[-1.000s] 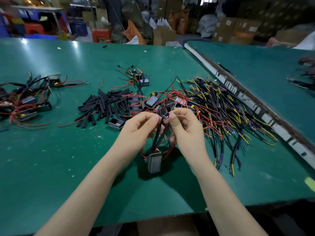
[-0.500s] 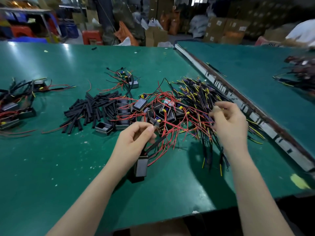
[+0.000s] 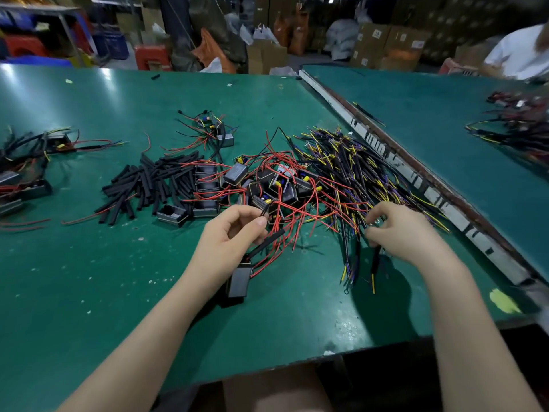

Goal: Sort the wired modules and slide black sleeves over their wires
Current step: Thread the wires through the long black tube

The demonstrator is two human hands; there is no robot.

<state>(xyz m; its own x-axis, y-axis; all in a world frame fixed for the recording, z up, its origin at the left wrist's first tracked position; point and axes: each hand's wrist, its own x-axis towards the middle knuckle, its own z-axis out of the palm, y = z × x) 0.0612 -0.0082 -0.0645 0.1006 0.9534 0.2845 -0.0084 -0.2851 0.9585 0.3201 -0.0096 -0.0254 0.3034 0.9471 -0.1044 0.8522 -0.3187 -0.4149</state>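
while the far left edge of the green desk [image 3: 89, 278] has a bundle of finished modules [image 3: 20, 173] with sleeved wires, a loose pile of black sleeves [image 3: 142, 182] sits a bit further in, toward the middle. next comes a heap of modules with red wires [image 3: 267, 185]. left hand [image 3: 228, 245] is near the front edge, fingers curled, thumb and forefinger pinching a wire with a black sleeve [image 3: 266, 240] on it, and its module [image 3: 239, 281] hangs below the palm. right hand [image 3: 401, 230] has its fingertips pinching into the black and yellow wire pile [image 3: 356, 173] by the desk's right edge.
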